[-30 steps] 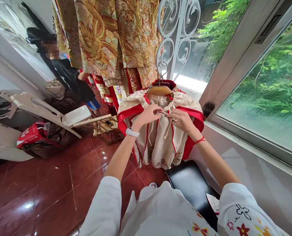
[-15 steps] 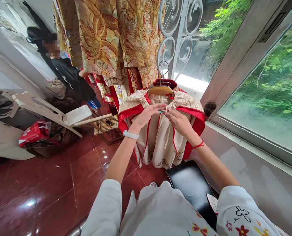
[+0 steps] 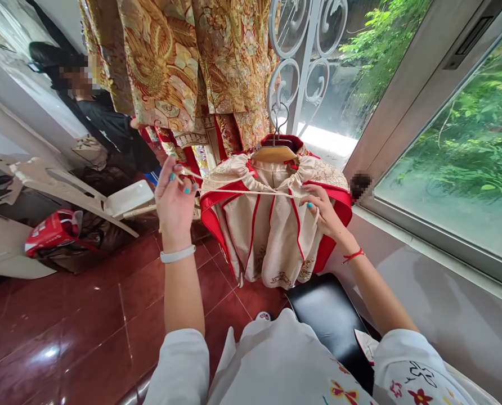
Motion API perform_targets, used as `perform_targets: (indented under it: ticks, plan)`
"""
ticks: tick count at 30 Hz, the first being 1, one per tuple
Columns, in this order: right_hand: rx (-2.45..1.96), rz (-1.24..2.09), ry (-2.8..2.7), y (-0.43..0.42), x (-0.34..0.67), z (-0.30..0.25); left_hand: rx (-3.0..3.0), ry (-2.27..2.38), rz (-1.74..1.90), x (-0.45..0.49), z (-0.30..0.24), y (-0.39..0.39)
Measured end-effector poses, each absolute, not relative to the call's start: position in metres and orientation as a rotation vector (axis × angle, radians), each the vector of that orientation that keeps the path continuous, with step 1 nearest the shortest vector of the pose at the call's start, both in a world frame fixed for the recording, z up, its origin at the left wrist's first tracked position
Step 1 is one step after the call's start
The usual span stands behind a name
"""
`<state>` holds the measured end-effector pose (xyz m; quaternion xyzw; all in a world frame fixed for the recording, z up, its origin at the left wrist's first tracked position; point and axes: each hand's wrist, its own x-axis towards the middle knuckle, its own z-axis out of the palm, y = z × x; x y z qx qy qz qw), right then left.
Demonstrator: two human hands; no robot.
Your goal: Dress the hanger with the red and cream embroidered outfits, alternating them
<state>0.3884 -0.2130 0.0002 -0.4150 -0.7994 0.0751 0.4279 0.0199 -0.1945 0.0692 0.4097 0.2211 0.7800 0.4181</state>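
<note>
A cream and red embroidered garment (image 3: 272, 225) hangs on a wooden hanger (image 3: 274, 153), its gathered neckline facing me. A thin cream drawstring (image 3: 242, 192) stretches taut across the front of the collar. Out to the left of the garment, my left hand (image 3: 175, 202) is closed on one part of the string. My right hand (image 3: 325, 212) pinches the string in front of the garment's right side, with the fingers bent. Part of the cord loops near each hand.
Gold embroidered garments (image 3: 162, 62) hang behind. A white scrolled metal frame (image 3: 299, 62) and a window (image 3: 457, 163) are at right. A black seat (image 3: 329, 320) stands below. At left are a person in black (image 3: 103, 121), a white chair (image 3: 128, 198) and a red bag (image 3: 52, 230).
My hands have moved apart from the middle of the neckline, the left one far to the left and the right one slightly right. The drawstring is now pulled out between them.
</note>
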Motion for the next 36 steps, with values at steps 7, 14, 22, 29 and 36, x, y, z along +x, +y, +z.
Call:
perform_targets:
  ticks: [7,14,22,29,36]
  plan:
    - [-1.412,-0.025,-1.974,-0.189,0.407,0.015,0.790,0.892,2.216,-0.055,0.023,-0.185]
    - [-1.172,0.513,-1.873,-0.182,0.411,0.010,0.976,1.605,1.520,-0.043,-0.011,-0.224]
    - [-0.875,1.179,-1.304,-0.176,0.354,0.005,1.880,1.531,1.231,0.106,0.015,-0.201]
    - [-0.985,0.974,-1.340,-0.168,0.340,0.010,1.597,1.242,1.302,0.175,-0.004,-0.171]
    - [-0.958,0.859,-1.410,-0.163,0.345,0.016,0.851,0.640,1.162,0.136,0.026,-0.156]
